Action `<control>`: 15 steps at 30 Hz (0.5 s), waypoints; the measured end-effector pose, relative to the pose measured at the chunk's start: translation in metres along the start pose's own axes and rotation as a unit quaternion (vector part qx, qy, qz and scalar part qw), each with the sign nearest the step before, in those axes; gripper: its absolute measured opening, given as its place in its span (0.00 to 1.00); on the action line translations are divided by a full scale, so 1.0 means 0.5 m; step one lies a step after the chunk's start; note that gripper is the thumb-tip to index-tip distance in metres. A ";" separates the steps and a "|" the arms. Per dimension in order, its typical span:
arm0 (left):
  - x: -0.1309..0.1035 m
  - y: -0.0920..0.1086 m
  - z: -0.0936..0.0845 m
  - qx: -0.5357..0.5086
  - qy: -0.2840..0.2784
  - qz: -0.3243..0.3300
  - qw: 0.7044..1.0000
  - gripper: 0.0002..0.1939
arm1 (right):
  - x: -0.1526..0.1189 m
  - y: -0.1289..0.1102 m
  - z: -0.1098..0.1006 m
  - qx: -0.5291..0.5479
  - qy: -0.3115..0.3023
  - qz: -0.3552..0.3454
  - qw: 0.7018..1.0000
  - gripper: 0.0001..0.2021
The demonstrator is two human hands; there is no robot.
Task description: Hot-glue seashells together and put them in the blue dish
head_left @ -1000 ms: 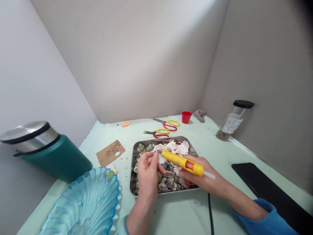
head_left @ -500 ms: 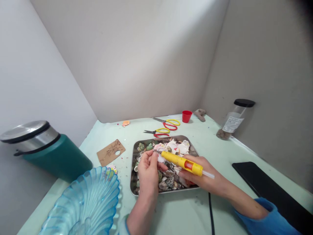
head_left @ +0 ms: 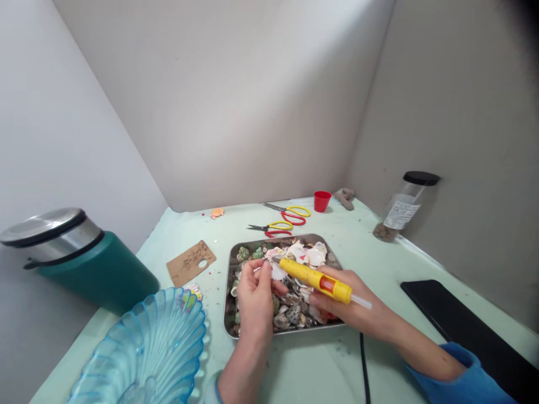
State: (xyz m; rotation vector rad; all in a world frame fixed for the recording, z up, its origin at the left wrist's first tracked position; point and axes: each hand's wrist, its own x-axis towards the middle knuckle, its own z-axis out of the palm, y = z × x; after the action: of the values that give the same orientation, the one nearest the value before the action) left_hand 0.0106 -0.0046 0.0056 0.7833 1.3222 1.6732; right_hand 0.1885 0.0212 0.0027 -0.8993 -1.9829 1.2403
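Observation:
My right hand (head_left: 343, 297) is wrapped round a yellow hot glue gun (head_left: 309, 276), with a clear glue stick (head_left: 361, 302) poking out of its back end. The metal nozzle points left, close to the fingertips of my left hand (head_left: 256, 289). Thumb and forefinger of that hand are pinched together; whatever is between them is too small to make out. Both hands are above a metal tray (head_left: 228, 311) filled with seashells (head_left: 293, 313), some whole and some in white pieces. Part of the tray's contents is hidden beneath my hands.
Two pairs of scissors (head_left: 272, 227) lie behind the tray, near a red cup (head_left: 322, 201). At left are a brown card (head_left: 191, 264), a blue shell-shaped dish (head_left: 147, 342) and a green bottle (head_left: 101, 269). On the right stand a clear jar (head_left: 398, 210) and a black slab (head_left: 455, 320).
The glue gun has shifted very slightly right, its nozzle a little farther from my left fingertips. My left hand stays almost still in its pinch.

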 end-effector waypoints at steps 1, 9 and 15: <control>0.000 0.000 0.000 0.002 -0.002 0.000 1.000 0.17 | 0.000 0.000 0.000 0.001 -0.002 0.000 1.000 0.12; -0.003 -0.001 -0.001 0.004 0.004 -0.002 1.000 0.15 | 0.003 -0.012 -0.001 -0.050 0.014 -0.022 0.998 0.12; -0.001 -0.001 -0.001 -0.003 0.007 0.006 1.000 0.14 | -0.001 -0.007 -0.001 -0.020 -0.010 -0.004 1.000 0.12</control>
State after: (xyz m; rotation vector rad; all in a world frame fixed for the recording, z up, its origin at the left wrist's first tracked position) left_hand 0.0105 -0.0051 0.0051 0.7781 1.3240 1.6946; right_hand 0.1883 0.0200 0.0058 -0.9007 -2.0317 1.2139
